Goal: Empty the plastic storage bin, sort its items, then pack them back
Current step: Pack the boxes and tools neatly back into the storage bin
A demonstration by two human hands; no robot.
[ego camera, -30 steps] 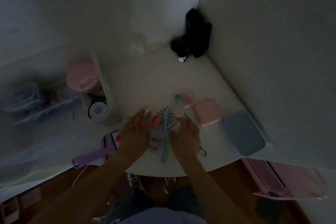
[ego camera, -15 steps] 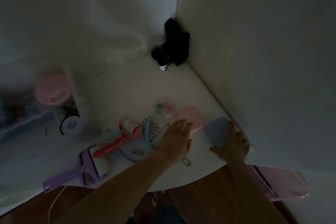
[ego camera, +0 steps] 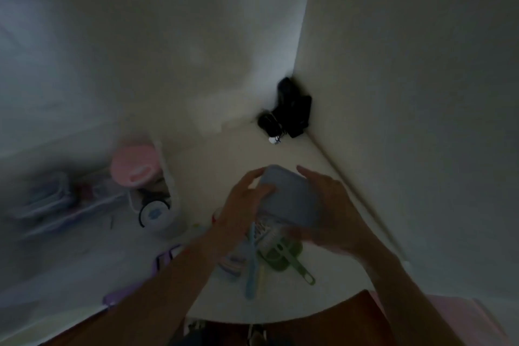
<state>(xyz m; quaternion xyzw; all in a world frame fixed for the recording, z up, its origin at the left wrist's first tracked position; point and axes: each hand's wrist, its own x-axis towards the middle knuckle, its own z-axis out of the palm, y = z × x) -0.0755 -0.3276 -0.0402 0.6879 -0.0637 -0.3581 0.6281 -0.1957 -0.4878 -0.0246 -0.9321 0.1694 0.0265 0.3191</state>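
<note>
The view is dark and blurred. A flat grey-blue box (ego camera: 290, 199) is held up above the white table (ego camera: 213, 171) between both hands. My left hand (ego camera: 243, 203) grips its left edge, thumb on top. My right hand (ego camera: 331, 209) holds its right side with fingers curled round the edge. Under the box lie a green scoop (ego camera: 283, 257), a light blue handled tool (ego camera: 251, 270) and a grater-like piece, partly hidden. The clear plastic bin (ego camera: 168, 199) stands at the left with a pink-lidded jar (ego camera: 133, 167) and a round tin (ego camera: 153, 212) in it.
A purple handled tool (ego camera: 134, 288) lies at the table's left front edge. A black object (ego camera: 289, 108) sits in the wall corner. A rack with items (ego camera: 50, 199) stands at the far left. A pink lid-like thing (ego camera: 460, 314) rests low at the right.
My right hand has lifted the grey-blue box from the table's right side to the middle, above the pile. My left hand left the pink box and now grips the grey-blue one too.
</note>
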